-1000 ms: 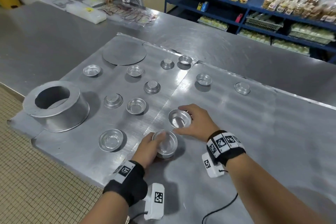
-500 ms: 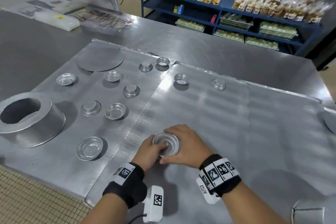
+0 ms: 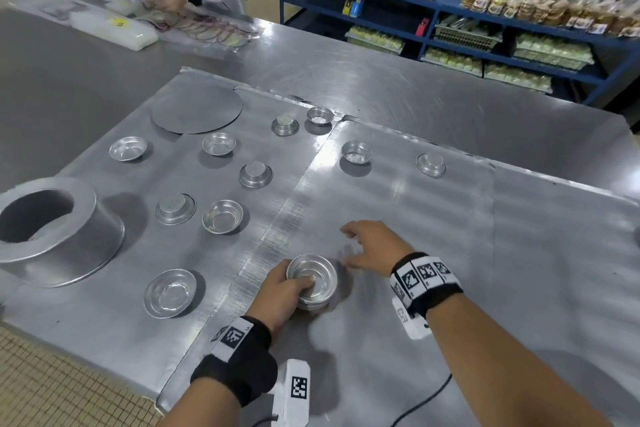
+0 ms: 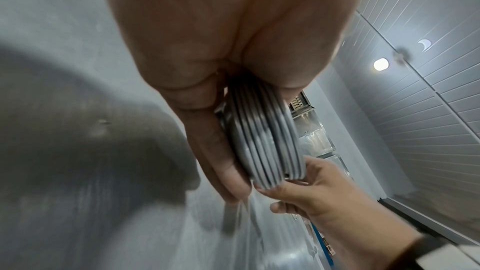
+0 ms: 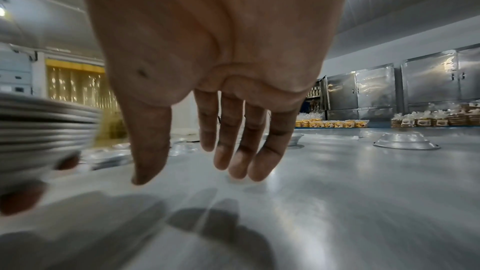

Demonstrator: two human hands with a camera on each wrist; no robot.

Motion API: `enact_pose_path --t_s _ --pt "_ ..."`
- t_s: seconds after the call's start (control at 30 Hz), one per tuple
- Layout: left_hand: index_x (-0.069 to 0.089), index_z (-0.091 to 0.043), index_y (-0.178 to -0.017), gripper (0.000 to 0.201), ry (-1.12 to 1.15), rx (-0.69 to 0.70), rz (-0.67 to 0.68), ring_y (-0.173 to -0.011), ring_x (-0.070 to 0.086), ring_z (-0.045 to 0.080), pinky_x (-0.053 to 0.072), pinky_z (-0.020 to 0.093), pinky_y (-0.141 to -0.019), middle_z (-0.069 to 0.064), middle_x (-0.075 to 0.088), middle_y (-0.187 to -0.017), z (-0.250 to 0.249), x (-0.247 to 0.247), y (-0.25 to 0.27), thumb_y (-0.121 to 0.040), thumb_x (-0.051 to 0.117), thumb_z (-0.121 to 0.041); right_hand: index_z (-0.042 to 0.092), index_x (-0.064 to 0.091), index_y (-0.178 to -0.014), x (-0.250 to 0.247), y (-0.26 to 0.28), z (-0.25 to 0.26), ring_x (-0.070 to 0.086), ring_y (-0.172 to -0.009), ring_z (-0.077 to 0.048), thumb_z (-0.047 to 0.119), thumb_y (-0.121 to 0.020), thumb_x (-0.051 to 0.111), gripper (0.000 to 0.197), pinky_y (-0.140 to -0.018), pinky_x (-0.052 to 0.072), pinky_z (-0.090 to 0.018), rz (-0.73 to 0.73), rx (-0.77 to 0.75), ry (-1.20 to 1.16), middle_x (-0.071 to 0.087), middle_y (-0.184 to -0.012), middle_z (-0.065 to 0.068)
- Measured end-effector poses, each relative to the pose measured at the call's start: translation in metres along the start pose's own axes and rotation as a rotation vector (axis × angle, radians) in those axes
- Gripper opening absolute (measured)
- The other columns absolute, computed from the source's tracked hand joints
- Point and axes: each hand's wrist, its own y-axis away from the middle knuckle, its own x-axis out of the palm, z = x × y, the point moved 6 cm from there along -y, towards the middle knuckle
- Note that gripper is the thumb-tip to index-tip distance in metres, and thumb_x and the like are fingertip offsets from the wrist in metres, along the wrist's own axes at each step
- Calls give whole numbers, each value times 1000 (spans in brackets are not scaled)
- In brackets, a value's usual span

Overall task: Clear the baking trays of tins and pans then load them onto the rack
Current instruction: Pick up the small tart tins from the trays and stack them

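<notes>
The left hand (image 3: 282, 291) is gripping a stack of small tins (image 3: 313, 279), with the thumb inside the top one, near the front of the right tray (image 3: 450, 218). The right hand (image 3: 372, 248) is hovering just beside the stack with fingers spread and holding nothing. The nearest loose tins on this tray are lying further away: an upright tin (image 3: 356, 153) straight ahead and an upside-down tin (image 3: 431, 163) to its right, so the free right hand is, I think, better placed to reach them

Head view high above; wrist views low, close, sharing tin stack (image 4: 265, 141).
</notes>
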Motion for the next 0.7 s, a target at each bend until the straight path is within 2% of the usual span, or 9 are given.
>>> enact_pose_path --t_s 0.13,0.23,0.33,0.47,0.53,0.63,0.7 --pt "71 -12 -102 45 24 -7 -2 -105 68 47 53 66 -92 23 73 -105 0 -6 -7 -59 77 -24 19 52 -137 -30 -51 -21 52 -123 -23 36 -86 68 56 -100 47 -38 -96 123 161 55 -132 -5" --pt "71 -13 -103 45 29 -8 -3 -106 68 47 52 65 -94 23 73 -106 -1 -11 -13 -60 77 -26 16 54 -135 -55 -87 -33 50 -126 -28 39 -88 67 53 -99 47 -38 -181 205 237 53 -134 -8" --pt "74 -20 -94 41 48 -5 -26 -107 67 47 52 65 -96 23 73 -106 -3 -17 -18 -55 80 -30 12 51 -135 -75 -122 -43 45 -125 -33 42 -88 65 58 -94 47 -42 -230 260 272 50 -131 -12" --pt "74 -19 -98 41 59 -5 -36 -107 67 47 51 66 -96 22 73 -107 -4 -25 -24 -58 79 -29 9 42 -138 -93 -161 -55 38 -129 -35 54 -86 60 71 -95 45 -47 -282 329 219 45 -132 -14" --pt "73 -21 -98 40 52 12 -37 -107 67 47 51 65 -97 21 72 -106 -7 -28 -25 -59 79 -30 10 37 -142 -98 -179 -60 36 -132 -36 53 -84 64 77 -100 42 -46 -273 352 188 41 -139 -15" --pt "72 -18 -91 36 56 21 -60 -108 63 51 50 67 -97 26 69 -103 -10 -30 -24 -57 78 -30 12 33 -147 -97 -201 -67 37 -136 -37 51 -80 69 86 -108 38 -45 -244 365 143 40 -146 -13" --pt "71 -16 -90 37 57 19 -66 -107 63 51 50 67 -97 27 69 -103 -12 -32 -23 -57 77 -31 11 35 -145 -95 -208 -70 41 -134 -37 47 -77 70 84 -106 40 -41 -251 358 109 45 -143 -14"
